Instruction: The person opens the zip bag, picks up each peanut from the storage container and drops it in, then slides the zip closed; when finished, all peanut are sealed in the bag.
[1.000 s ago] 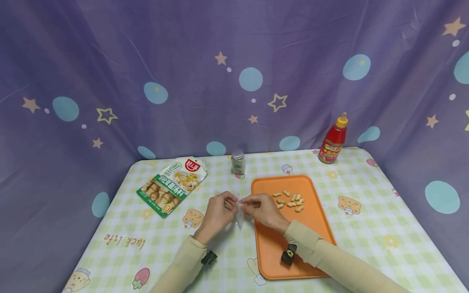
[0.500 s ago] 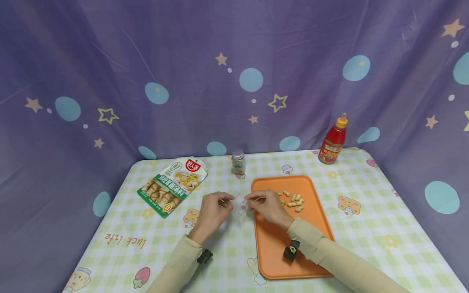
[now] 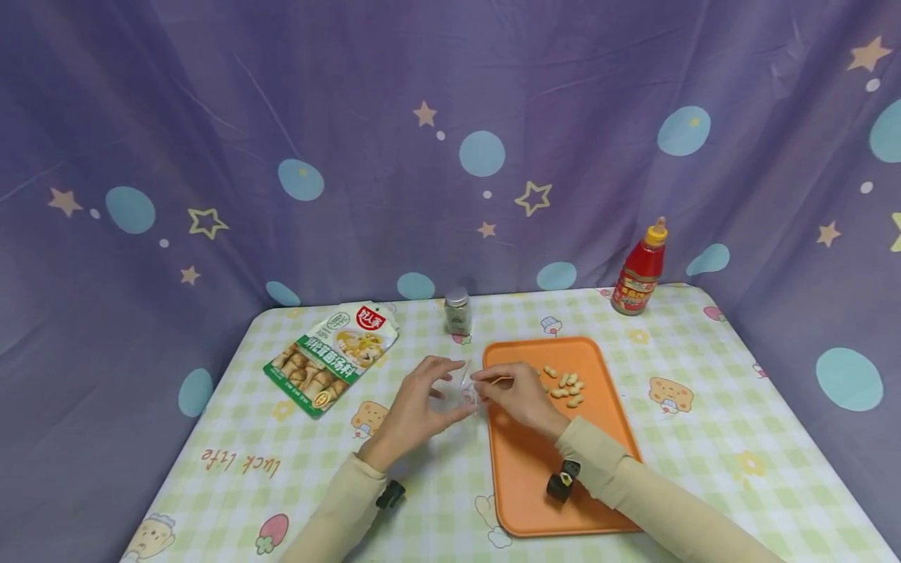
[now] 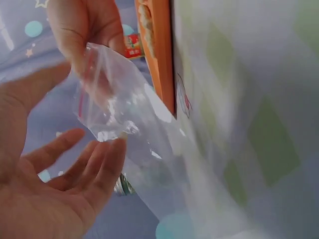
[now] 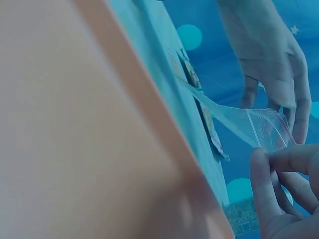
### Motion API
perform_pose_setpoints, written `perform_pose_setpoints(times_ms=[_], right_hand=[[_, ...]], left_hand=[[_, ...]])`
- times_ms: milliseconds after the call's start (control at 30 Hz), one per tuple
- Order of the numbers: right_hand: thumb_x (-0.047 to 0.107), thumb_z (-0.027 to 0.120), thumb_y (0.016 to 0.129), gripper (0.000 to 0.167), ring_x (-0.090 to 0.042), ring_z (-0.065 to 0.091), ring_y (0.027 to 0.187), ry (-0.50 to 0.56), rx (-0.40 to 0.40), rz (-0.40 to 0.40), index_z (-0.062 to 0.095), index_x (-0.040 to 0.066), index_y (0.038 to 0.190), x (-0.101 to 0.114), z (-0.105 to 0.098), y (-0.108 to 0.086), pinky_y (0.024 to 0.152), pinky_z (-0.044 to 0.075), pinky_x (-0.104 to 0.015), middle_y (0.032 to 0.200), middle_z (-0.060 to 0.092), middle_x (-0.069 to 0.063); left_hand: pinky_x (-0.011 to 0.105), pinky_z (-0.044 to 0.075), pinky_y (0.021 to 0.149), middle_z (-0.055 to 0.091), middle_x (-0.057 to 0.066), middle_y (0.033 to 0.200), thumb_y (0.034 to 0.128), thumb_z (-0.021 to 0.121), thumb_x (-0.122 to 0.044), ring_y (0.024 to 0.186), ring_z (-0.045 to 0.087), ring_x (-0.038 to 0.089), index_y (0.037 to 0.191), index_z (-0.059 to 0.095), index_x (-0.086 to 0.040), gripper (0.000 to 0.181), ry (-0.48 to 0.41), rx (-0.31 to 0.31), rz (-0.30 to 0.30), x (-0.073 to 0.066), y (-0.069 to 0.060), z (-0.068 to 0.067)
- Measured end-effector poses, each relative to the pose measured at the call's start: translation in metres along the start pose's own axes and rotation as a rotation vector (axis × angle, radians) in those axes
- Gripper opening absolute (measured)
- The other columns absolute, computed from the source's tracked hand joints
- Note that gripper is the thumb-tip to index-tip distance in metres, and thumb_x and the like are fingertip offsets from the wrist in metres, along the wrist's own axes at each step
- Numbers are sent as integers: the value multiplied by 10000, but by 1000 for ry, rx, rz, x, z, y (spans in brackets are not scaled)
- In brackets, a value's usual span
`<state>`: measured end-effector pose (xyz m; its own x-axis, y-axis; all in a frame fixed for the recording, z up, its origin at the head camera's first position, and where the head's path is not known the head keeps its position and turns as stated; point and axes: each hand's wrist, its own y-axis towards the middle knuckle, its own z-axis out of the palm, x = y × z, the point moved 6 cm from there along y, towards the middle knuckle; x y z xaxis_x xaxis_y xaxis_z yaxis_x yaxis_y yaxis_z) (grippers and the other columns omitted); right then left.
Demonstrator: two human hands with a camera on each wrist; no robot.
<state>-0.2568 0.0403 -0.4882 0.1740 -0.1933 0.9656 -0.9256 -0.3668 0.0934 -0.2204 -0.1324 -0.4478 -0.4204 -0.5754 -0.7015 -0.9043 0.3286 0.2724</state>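
A clear zip-lock bag (image 4: 137, 107) with a red line along its mouth hangs between both hands above the cloth, left of the orange tray (image 3: 517, 477). My right hand (image 3: 522, 400) pinches the bag by its mouth edge between thumb and fingertips. Spread around the mouth from the other side is my left hand (image 3: 420, 408). Its thumb and fingers are apart, and in the left wrist view a fingertip touches the plastic. No contents show inside the bag. Several peanuts (image 3: 567, 383) lie on the tray's far half, some of them hidden behind the right hand.
A green and white seasoning pouch (image 3: 331, 356) lies at the back left. A small glass jar (image 3: 457, 313) with a grey lid stands behind the hands. At the back right stands a red sauce bottle (image 3: 639, 274) with a yellow cap. A purple curtain rises behind the table.
Both hands pinched the bag's mouth together, then drew slightly apart. My left hand has since let go and spread its thumb and fingers. The right hand keeps its pinch.
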Motion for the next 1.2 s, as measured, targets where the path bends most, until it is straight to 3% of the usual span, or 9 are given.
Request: perform_pose_setpoints(times_ms=[67, 167, 267, 367, 500, 667, 867, 1033, 1200], right_hand=[[110, 724, 979, 218, -346, 785, 833, 15, 1, 16, 778, -3, 1157, 1, -2, 0, 767, 649, -415, 1029, 778, -243], [138, 729, 980, 237, -306, 786, 838, 34, 6, 36, 775, 4, 1170, 1, -4, -1, 785, 648, -411, 1061, 774, -243], [138, 735, 976, 242, -280, 783, 837, 59, 13, 42, 772, -2, 1170, 1, -4, -1, 790, 648, -403, 1058, 773, -238], [121, 743, 966, 231, -241, 779, 818, 83, 22, 39, 773, -15, 1151, 2, -3, 0, 774, 649, -370, 1030, 778, -226], [111, 744, 963, 218, -173, 771, 798, 111, 36, 43, 768, -26, 1131, 2, -1, 0, 753, 646, -331, 1011, 783, -215], [117, 737, 970, 224, -157, 764, 800, 117, 50, 64, 750, -33, 1135, -2, 0, 0, 758, 646, -334, 1017, 780, -214], [135, 736, 974, 241, -204, 770, 815, 85, 58, 75, 742, -28, 1152, -8, -1, 0, 772, 649, -382, 1012, 775, -225], [174, 743, 973, 222, -291, 783, 841, 2, 10, 30, 759, 13, 1126, -5, -6, 0, 772, 645, -418, 1051, 774, -197], [177, 725, 988, 216, -329, 784, 861, -21, -6, 8, 760, 2, 1111, 1, -7, -1, 779, 646, -423, 1038, 778, -198]], left_hand=[[485, 532, 1063, 565, 24, 1449, 799, 921, -337, 1317, 574, 271, 1476, 587, -184, 771, 56, 22, 35, -1, 0, 1], [598, 299, 1245, 484, 16, 1569, 740, 954, -399, 1468, 451, 258, 1552, 496, -185, 957, 142, 39, 74, -2, 0, 3], [649, 114, 1292, 432, 11, 1640, 723, 954, -448, 1534, 390, 252, 1596, 426, -200, 1050, 192, 52, 84, 0, 1, 6], [646, 46, 1299, 427, 0, 1653, 695, 950, -522, 1545, 387, 241, 1604, 407, -214, 1103, 234, 55, 89, 2, 2, 9], [655, 81, 1293, 486, -12, 1610, 667, 938, -595, 1513, 436, 233, 1588, 425, -223, 1118, 287, 48, 101, 3, 2, 11], [560, 258, 1284, 580, -24, 1498, 681, 932, -587, 1445, 505, 221, 1552, 460, -223, 1056, 292, 49, 93, 4, 3, 13], [441, 494, 1055, 639, -48, 1352, 690, 935, -561, 1240, 584, 183, 1505, 517, -202, 983, 308, 27, 96, 4, 3, 13], [413, 508, 975, 651, -47, 1301, 699, 924, -577, 1170, 592, 176, 1482, 549, -205, 945, 356, 6, 110, 2, 4, 13], [458, 456, 1101, 656, -22, 1264, 691, 923, -587, 1164, 593, 205, 1443, 596, -151, 929, 439, -14, 147, 0, 6, 14]])
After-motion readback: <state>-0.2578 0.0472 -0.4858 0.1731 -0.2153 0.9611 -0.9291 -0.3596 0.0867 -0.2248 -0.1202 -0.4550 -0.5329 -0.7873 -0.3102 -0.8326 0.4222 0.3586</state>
